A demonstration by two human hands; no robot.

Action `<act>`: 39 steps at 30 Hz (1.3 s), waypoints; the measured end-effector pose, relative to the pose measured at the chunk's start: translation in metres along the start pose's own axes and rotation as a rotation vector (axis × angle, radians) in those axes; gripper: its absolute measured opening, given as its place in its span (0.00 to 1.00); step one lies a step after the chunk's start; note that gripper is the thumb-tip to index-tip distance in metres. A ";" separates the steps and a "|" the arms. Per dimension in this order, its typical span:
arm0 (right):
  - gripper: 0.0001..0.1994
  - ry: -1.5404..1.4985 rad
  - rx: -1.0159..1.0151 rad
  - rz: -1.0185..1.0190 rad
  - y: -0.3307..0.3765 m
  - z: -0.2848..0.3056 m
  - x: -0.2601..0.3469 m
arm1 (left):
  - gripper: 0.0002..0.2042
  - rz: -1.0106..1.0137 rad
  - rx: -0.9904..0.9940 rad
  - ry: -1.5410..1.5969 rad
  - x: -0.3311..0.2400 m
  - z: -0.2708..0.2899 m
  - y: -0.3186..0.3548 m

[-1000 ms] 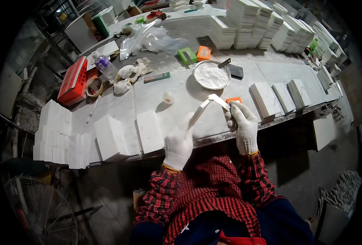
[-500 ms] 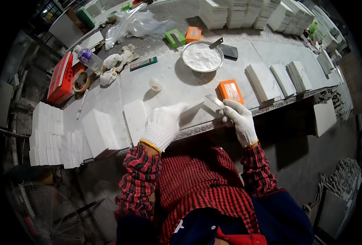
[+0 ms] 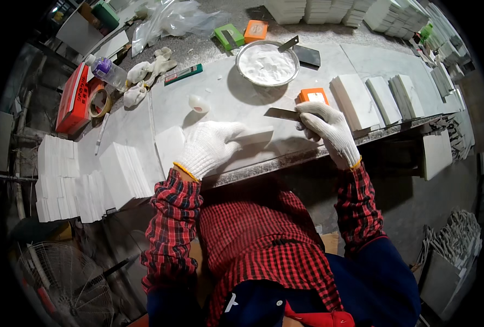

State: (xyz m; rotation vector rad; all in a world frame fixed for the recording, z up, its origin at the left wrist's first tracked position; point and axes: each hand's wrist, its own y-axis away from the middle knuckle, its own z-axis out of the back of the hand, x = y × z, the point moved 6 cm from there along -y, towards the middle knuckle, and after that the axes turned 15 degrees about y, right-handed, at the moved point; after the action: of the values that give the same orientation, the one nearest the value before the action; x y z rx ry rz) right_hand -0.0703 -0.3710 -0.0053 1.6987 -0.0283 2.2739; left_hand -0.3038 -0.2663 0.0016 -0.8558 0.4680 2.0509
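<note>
My left hand [image 3: 208,147], in a white knit glove, pinches a small white stone tile [image 3: 256,135] tilted above the bench's front edge. In my right hand [image 3: 329,128], also gloved, is a flat metal scraper blade [image 3: 281,114]. Its end points left, above and apart from the tile. Behind the right hand an orange box [image 3: 314,96] is partly covered. A metal bowl [image 3: 238,72] of white paste or powder stands farther back, with another scraper [image 3: 289,43] stuck in it. Beyond my left hand lies a small translucent white bottle [image 3: 199,103]. A white tile [image 3: 169,143] lies partly under that hand.
Stacked white tiles [image 3: 123,173] stand at the left, and more tile stacks [image 3: 356,103] at the right. Along the back left are a red box [image 3: 74,103], a tape roll [image 3: 101,102], a bottle [image 3: 109,72], used gloves [image 3: 136,94] and plastic bags [image 3: 171,27]. A fan [image 3: 64,286] stands lower left.
My right hand has moved up and right, and the scraper has turned from slanting to nearly level. The tile in my left hand has tipped and risen slightly. The whole view has shifted a little.
</note>
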 end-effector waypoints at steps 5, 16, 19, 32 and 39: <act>0.12 0.161 0.224 0.063 -0.032 -0.009 0.010 | 0.14 0.000 -0.055 -0.023 0.004 0.000 0.001; 0.12 0.235 0.386 0.108 -0.042 -0.023 0.014 | 0.10 0.028 -0.064 0.035 0.000 -0.001 0.001; 0.13 0.263 0.382 0.102 -0.043 -0.023 0.015 | 0.09 0.000 -0.083 0.017 0.005 -0.004 0.001; 0.11 0.246 0.285 0.225 -0.024 -0.032 0.010 | 0.14 0.051 -0.043 -0.005 0.003 -0.003 0.002; 0.15 -0.262 -0.136 0.049 -0.007 0.016 -0.003 | 0.14 0.076 -0.035 -0.005 -0.005 0.001 0.000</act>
State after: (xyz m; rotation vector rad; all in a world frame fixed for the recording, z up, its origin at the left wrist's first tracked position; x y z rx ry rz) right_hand -0.0530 -0.3684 -0.0044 1.9269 -0.2765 2.0158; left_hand -0.3022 -0.2683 0.0055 -0.8654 0.4698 2.1357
